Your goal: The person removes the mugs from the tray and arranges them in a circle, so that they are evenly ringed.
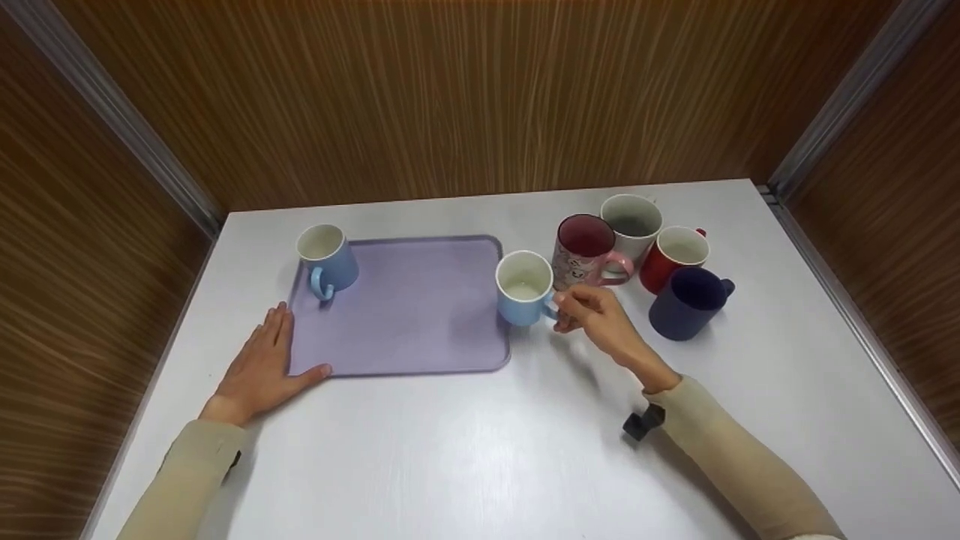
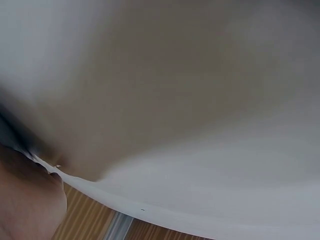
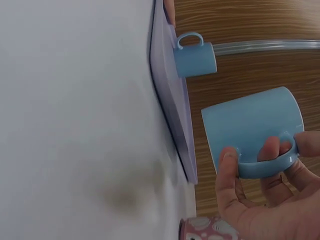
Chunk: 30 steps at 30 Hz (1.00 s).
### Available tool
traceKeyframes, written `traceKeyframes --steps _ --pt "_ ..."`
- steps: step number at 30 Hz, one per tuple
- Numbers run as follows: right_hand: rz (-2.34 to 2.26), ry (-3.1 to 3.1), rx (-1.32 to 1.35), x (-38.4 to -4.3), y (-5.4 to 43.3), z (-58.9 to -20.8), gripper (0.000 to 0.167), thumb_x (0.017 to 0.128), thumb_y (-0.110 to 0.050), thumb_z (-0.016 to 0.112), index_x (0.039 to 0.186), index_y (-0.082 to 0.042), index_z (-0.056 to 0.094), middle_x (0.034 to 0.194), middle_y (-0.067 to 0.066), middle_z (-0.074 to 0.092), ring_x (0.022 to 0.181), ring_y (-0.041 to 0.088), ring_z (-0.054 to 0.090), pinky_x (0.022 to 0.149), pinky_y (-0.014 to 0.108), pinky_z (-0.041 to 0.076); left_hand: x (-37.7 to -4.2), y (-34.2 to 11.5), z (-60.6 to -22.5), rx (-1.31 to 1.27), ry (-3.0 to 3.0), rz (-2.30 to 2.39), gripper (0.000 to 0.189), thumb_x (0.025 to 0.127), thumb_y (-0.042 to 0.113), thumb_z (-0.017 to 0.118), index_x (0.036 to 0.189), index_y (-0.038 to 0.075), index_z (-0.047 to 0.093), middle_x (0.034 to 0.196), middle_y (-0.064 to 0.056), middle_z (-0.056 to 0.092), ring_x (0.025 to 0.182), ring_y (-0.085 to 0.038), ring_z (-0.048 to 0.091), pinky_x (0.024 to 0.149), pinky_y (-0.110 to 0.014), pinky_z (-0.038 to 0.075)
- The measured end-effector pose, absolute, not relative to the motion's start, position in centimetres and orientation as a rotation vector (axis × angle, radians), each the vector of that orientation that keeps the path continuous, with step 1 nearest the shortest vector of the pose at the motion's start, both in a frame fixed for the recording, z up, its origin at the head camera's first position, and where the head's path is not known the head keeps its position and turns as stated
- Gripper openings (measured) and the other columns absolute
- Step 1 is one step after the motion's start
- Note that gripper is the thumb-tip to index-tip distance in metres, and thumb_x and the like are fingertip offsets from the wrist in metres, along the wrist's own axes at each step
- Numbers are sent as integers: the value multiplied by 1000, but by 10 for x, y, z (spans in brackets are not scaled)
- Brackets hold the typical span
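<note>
My right hand (image 1: pixel 600 322) grips the handle of a light blue mug (image 1: pixel 523 307) with a white inside, near the right edge of a lavender tray (image 1: pixel 405 337). In the right wrist view the fingers go through the handle, and this blue mug (image 3: pixel 250 125) is raised off the table. Flat beside the tray's lower left corner lies my left hand (image 1: pixel 262 367), fingers straight and thumb spread along the near rim. A second light blue mug (image 1: pixel 335 266) stands upright at the tray's upper left, its handle toward me.
Right of the tray stand several mugs: a pink patterned one (image 1: pixel 574 262), a white one (image 1: pixel 634 225), a red one (image 1: pixel 664 262) and a dark blue one (image 1: pixel 679 311). The white table (image 1: pixel 450 450) is enclosed by wood-grain panels (image 1: pixel 450 97) at the back and sides.
</note>
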State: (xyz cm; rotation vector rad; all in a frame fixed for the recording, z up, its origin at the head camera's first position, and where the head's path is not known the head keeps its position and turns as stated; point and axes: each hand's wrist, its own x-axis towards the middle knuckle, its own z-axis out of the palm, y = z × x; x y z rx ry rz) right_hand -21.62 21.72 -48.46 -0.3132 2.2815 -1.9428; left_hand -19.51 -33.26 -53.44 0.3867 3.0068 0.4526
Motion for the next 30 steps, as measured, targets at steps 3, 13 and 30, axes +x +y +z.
traceKeyframes --steps 3,13,30 --pt "-1924 2286 -302 -213 226 -485 29 109 -11 58 101 17 61 85 7 62 77 16 71 79 29 66 -195 -332 -534 398 3017 448 124 94 75 63 166 -11 11 177 -29 6 165 -47 6 133 -62 13" --pt "-1880 2275 -295 -206 250 -488 32 109 -11 56 103 21 57 85 6 61 79 17 72 79 28 65 -194 -331 -534 396 3012 453 125 94 75 63 167 -11 9 177 -29 5 165 -47 6 133 -62 13" --pt "-1835 2300 -206 -204 280 -496 34 109 -11 55 91 18 53 79 5 53 76 15 59 77 27 63 -194 -332 -533 391 3004 447 124 94 75 62 167 -10 9 177 -28 4 165 -47 4 133 -62 12"
